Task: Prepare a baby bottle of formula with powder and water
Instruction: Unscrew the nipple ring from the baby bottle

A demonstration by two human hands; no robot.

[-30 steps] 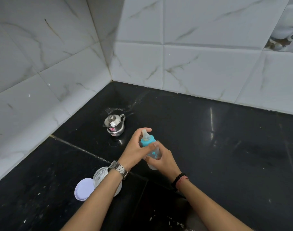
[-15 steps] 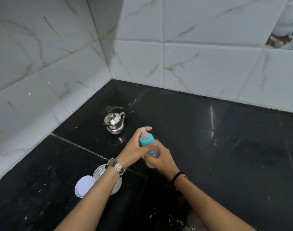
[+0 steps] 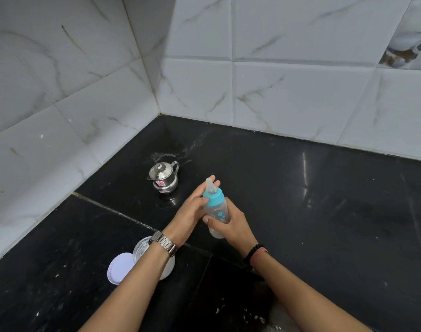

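Note:
A clear baby bottle [image 3: 216, 215] with a teal collar and a pale teat is held above the black counter [image 3: 324, 212], tilted slightly left. My right hand [image 3: 231, 224] grips its body from the right, thumb across the front. My left hand [image 3: 192, 209] lies against the bottle's left side, fingers stretched up behind the teat and thumb touching the teal collar. An open white powder tub [image 3: 142, 250] stands under my left forearm, with its white lid [image 3: 119, 267] flat beside it. A small lidded steel pot [image 3: 162, 177] stands farther back.
White marble-look tiled walls [image 3: 276, 92] meet in a corner behind the counter. A seam crosses the counter from left towards the middle. White specks lie scattered on the near left part. A darker recessed panel [image 3: 228, 295] sits at the near edge between my forearms.
My left hand has let go of the teal collar and its fingers have straightened behind the teat. The bottle has risen a little and more of its body shows.

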